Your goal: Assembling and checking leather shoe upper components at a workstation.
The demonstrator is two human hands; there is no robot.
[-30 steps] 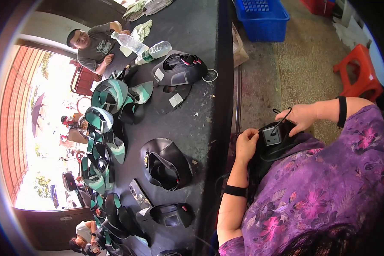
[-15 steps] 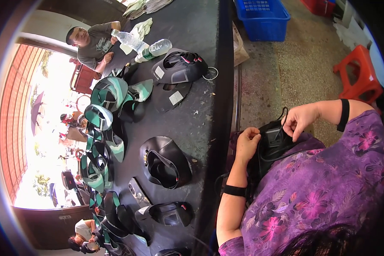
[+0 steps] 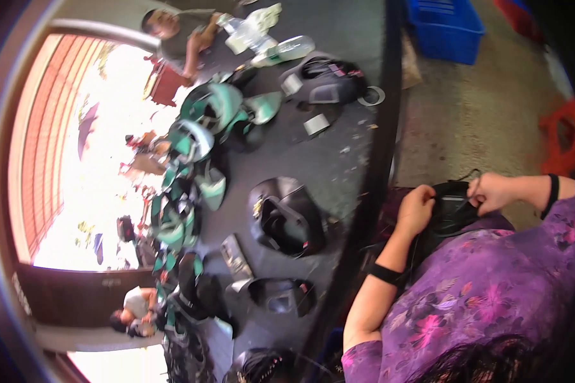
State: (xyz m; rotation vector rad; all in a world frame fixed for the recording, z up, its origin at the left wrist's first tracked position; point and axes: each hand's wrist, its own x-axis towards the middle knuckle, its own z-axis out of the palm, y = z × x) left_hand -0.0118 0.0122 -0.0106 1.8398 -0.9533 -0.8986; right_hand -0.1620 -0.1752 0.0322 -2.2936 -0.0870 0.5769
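A black shoe upper (image 3: 450,207) with a small grey patch lies across my lap beside the table's edge. My left hand (image 3: 415,212) is closed, its thumb and fingertips pinching the upper's left edge. On the opposite side, my right hand (image 3: 490,193) is closed in a pinch on a thin black lace, which loops up beside the fingers. Motion blur softens both sets of fingertips. On the dark table (image 3: 345,153) to my left, a similar black upper (image 3: 291,217) stands with its opening showing, and another (image 3: 281,297) lies nearer me.
Green and black uppers (image 3: 214,105) are heaped along the table's far side. A dark upper (image 3: 329,80), a plastic bottle (image 3: 291,50) and a phone (image 3: 236,258) also lie there. On the floor are a blue crate (image 3: 450,32) and a red stool (image 3: 563,131). A person (image 3: 179,41) sits across.
My view has turned, so the table, hands and upper appear farther right. Both hands stay at the upper, with the right still pinching at its lace.
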